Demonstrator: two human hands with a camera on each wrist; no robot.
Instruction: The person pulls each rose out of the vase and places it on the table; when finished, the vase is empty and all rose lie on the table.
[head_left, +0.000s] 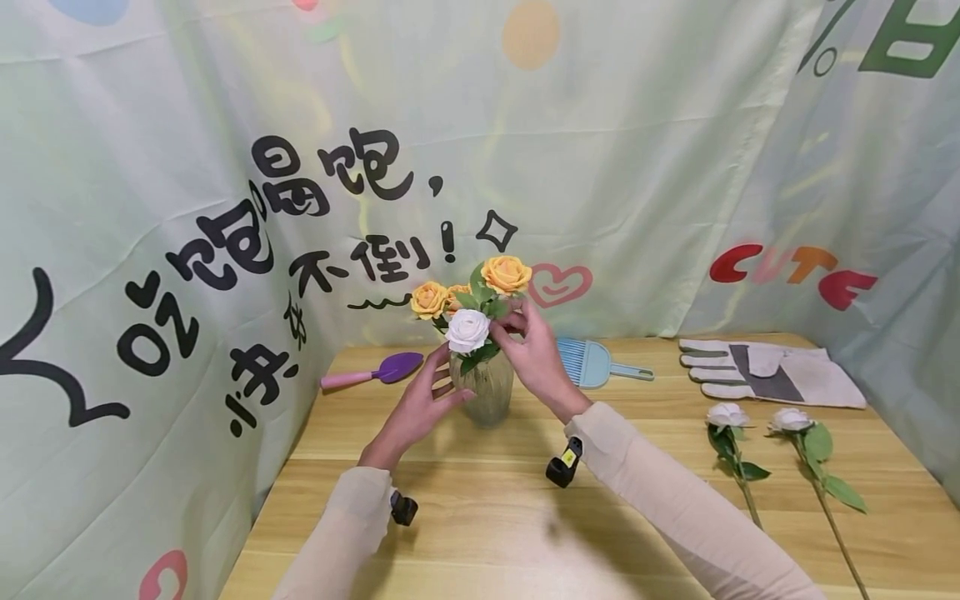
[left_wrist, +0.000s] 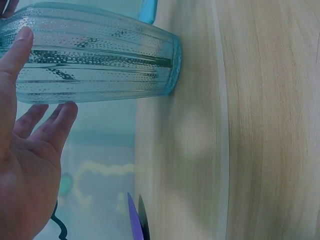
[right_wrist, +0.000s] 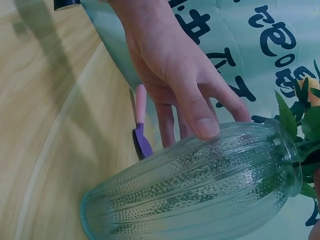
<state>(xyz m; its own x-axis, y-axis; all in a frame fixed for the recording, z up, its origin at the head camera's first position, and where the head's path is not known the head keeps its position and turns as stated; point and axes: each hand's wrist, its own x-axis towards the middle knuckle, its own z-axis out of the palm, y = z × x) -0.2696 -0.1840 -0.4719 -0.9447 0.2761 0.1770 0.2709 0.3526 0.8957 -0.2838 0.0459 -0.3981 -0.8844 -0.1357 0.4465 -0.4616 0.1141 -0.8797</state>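
The ribbed glass vase (head_left: pixel 491 404) stands just right of your left hand (head_left: pixel 426 398), whose thumb and fingers spread against it. Your right hand (head_left: pixel 542 354) bends its fingers beside the white rose (head_left: pixel 467 331); I cannot tell whether they pinch it. Yellow-orange roses (head_left: pixel 506 275) cluster over the vase's mouth.

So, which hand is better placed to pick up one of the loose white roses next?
Probably the right hand: both loose white roses lie on its side of the table, whereas the left hand, at the left of the vase, would have to cross over.
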